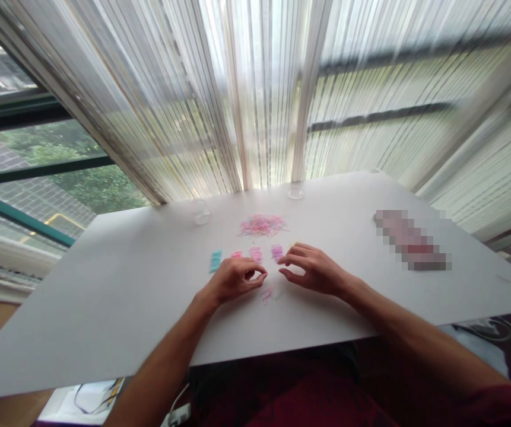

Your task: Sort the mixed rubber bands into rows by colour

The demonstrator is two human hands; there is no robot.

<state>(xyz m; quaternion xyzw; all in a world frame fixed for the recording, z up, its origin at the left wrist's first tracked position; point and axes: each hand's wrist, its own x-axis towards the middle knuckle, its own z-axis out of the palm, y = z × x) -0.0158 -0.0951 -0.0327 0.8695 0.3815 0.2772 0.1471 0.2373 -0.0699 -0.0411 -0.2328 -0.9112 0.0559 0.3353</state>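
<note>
My left hand (237,277) is over the white table (117,320), thumb and forefinger tips pinched together. Whatever may be between them is too small to make out. My right hand (311,270) faces it from the right, thumb and fingers apart. Its fingertips are beside a group of purple pieces (277,252). Along the same row lie groups of teal pieces (215,261), light pink pieces (256,255) and bright pink pieces (236,255), the last partly behind my left hand. A few loose pinkish pieces (267,294) lie just below my hands.
Farther back is a mixed pile of thin pink and pastel pieces (262,225). Two clear containers, a left one (200,214) and a right one (295,192), stand near the far edge. A blurred-out object (410,240) lies at right. Striped curtains (264,95) hang behind the table.
</note>
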